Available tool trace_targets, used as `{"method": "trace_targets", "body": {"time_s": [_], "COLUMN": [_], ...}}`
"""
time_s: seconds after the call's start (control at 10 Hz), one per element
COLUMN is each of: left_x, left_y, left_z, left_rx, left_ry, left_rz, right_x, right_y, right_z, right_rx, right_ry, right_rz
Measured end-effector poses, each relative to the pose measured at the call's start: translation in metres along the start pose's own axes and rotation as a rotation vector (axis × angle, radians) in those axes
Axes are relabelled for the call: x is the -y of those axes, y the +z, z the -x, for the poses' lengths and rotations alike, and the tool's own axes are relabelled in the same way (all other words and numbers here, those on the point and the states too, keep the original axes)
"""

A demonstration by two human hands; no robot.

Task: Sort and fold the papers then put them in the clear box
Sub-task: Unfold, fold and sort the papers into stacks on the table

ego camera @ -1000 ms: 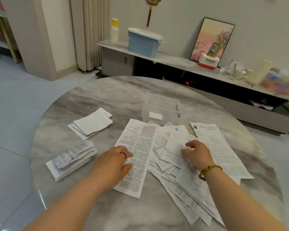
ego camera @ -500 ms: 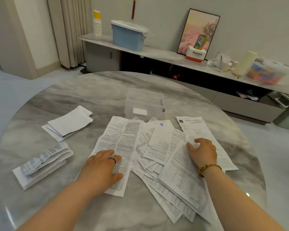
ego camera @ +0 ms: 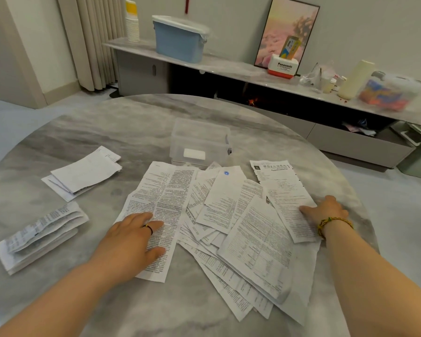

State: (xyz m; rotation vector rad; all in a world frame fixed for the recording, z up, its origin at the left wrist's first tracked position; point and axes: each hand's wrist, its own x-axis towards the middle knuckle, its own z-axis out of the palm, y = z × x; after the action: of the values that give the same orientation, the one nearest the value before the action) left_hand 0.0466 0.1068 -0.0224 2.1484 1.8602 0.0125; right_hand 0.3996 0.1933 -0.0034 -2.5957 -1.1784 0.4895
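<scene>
A loose spread of printed papers [ego camera: 231,215] covers the middle of the round marble table [ego camera: 136,122]. My left hand [ego camera: 131,242] lies flat on a long printed sheet [ego camera: 161,190] at the spread's left side. My right hand [ego camera: 323,210] rests with its fingers on the right edge of a long sheet with a bold heading [ego camera: 282,190]. The clear box [ego camera: 199,142] stands just behind the papers, with a white label on its front. Two folded stacks lie on the left: a white one [ego camera: 83,173] and a printed one [ego camera: 39,237].
Beyond the table runs a low marble sideboard [ego camera: 229,66] with a blue lidded bin [ego camera: 180,37], a stack of paper cups [ego camera: 132,23], a framed picture [ego camera: 287,32], a Panasonic box [ego camera: 283,68] and assorted clutter at the right. Curtains [ego camera: 93,40] hang at the back left.
My right hand has slid from the middle of the spread out to the rightmost sheet. The left hand stays on the long sheet. The camera has shifted to the right.
</scene>
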Motion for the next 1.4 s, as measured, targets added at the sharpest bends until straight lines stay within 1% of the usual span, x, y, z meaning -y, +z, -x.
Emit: {"method": "trace_targets", "body": {"time_s": [0.1,0.2,0.3,0.4,0.5,0.6,0.7,0.8,0.9,1.1,1.2,1.3,1.4], "left_x": [-0.001,-0.002,-0.001,-0.002,-0.002,-0.002,-0.001,-0.001,-0.001,-0.001,0.0,0.0,0.0], "left_y": [0.0,0.0,0.0,0.0,0.0,0.0,0.0,0.0,0.0,0.001,0.0,-0.002,-0.005], "left_z": [-0.001,-0.001,-0.001,-0.001,0.0,0.0,0.0,-0.002,-0.002,-0.002,-0.002,-0.001,-0.001], "left_rx": [-0.005,-0.003,-0.007,-0.011,-0.02,-0.022,-0.018,-0.019,-0.023,-0.025,-0.023,-0.03,-0.07], "left_ry": [-0.004,-0.007,-0.006,-0.003,0.0,0.002,-0.004,-0.003,0.002,0.0,0.005,0.006,0.007], "left_rz": [0.005,0.007,0.01,0.013,0.011,0.014,0.017,0.018,0.02,0.021,0.02,0.026,0.053], "right_x": [0.001,0.002,-0.001,-0.002,-0.002,-0.003,-0.002,-0.004,-0.003,-0.009,-0.009,-0.007,-0.005], "right_y": [0.003,0.006,0.008,0.008,0.009,0.005,0.0,-0.004,-0.003,0.014,0.015,0.012,0.007], "right_z": [-0.005,-0.012,-0.017,-0.016,-0.015,-0.015,-0.011,-0.012,-0.01,-0.013,-0.008,0.003,0.02], "right_rx": [0.015,0.087,0.105,0.095,0.05,0.048,0.123,0.139,0.134,0.045,0.003,-0.003,-0.036], "right_ry": [-0.001,0.002,0.033,0.066,0.082,0.096,0.086,0.071,0.051,0.094,0.087,0.035,0.018], "right_rz": [0.001,-0.076,-0.096,-0.138,-0.105,-0.139,-0.16,-0.184,-0.191,-0.166,-0.132,-0.204,-0.389]}}
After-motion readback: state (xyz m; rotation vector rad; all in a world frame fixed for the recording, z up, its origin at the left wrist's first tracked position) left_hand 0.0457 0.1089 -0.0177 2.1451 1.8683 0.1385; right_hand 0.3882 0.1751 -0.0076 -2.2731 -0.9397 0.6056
